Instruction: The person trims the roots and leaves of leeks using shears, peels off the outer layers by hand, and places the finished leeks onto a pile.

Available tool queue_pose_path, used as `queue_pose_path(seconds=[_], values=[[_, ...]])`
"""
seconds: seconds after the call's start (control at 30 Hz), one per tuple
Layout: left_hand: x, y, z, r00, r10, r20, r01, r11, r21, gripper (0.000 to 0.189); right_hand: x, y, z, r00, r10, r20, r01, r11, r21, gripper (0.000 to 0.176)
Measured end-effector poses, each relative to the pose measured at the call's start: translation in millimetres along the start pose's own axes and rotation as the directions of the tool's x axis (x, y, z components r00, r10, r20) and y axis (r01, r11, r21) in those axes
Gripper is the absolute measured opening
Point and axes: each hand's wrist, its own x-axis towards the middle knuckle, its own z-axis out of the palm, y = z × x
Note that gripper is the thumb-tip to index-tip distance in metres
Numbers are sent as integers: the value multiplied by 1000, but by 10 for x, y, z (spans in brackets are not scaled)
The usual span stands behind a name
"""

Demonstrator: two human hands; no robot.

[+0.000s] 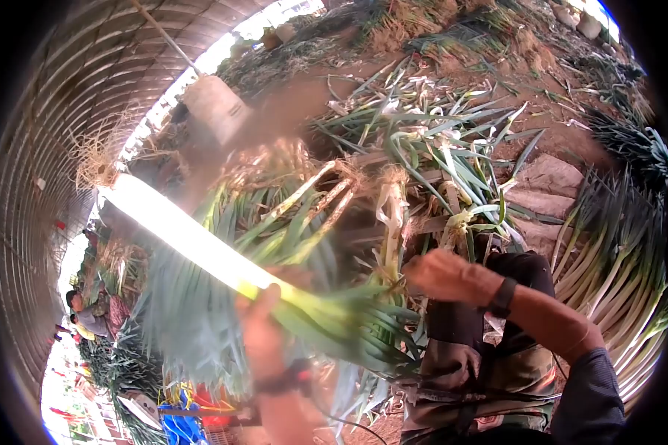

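Note:
My left hand (260,326), blurred, is closed round a long green onion (189,241) where its white shaft turns green. The onion slants across the view, with its shaggy roots (96,159) at upper left and its leaves (349,319) trailing to the right, above my lap. To the right of those leaves, my right hand (449,276) is closed, with a dark watch on the wrist; what its fingers hold, if anything, is hidden. Below the held onion lies a thick heap of green onions (200,304), partly blurred.
Loose stripped leaves (453,156) cover the ground ahead. Bundled green onions (616,259) lie on the right. A pale hanging object (217,107) on a pole is at upper left, under the curved roof (89,67). Another person (93,315) sits at far left; blue and red items (193,415) lie below.

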Motion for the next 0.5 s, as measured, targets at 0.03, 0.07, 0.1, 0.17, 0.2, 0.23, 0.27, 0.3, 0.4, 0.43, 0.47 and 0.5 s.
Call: queue_pose_path(seconds=[0.03, 0.07, 0.1, 0.17, 0.2, 0.23, 0.27, 0.3, 0.4, 0.43, 0.47, 0.5], values=[[-2, 16, -5, 999, 15, -39, -14, 999, 31, 39, -138, 239, 55, 1000, -2, 2, 2, 990, -138, 9], [1, 37, 0, 997, 29, -75, -24, 998, 62, 38, -282, 411, 53, 994, -41, -104, 11, 963, -271, 10], [7, 54, 9, 993, 42, -110, -32, 995, 93, 36, -347, 487, -129, 991, -41, -129, 9, 970, -241, 15], [46, 71, 50, 989, 64, -134, -36, 979, 202, 34, -480, 720, -20, 994, -47, -97, 10, 937, -349, 22], [76, 63, 73, 986, 75, -146, -36, 967, 254, 32, -388, 657, -181, 995, -18, -97, -14, 947, -320, 26], [108, 21, 115, 983, 101, -154, -49, 949, 311, 31, -305, 579, -332, 996, 12, -94, -39, 956, -290, 29], [157, -4, 188, 982, 88, -167, -12, 912, 409, 32, -142, 414, -598, 995, 42, -88, -63, 963, -261, 32], [209, -21, 250, 980, 78, -181, 24, 865, 500, 33, 21, 273, -825, 994, 71, -83, -88, 968, -233, 36], [367, -292, 511, 985, 158, -69, -79, 768, 636, 26, 417, -41, -1319, 944, -229, -237, 107, 893, -436, 53], [380, -352, 674, 983, 184, -19, -128, 751, 648, 24, 503, -78, -1390, 921, -314, -231, 163, 849, -503, 56], [373, -390, 833, 975, 216, 42, -178, 662, 728, 23, 587, -115, -1459, 891, -396, -223, 211, 795, -569, 59], [403, -571, 881, 931, 319, 176, -341, 593, 729, 24, 644, -153, -1526, 880, -440, -178, 248, 746, -618, 59]])
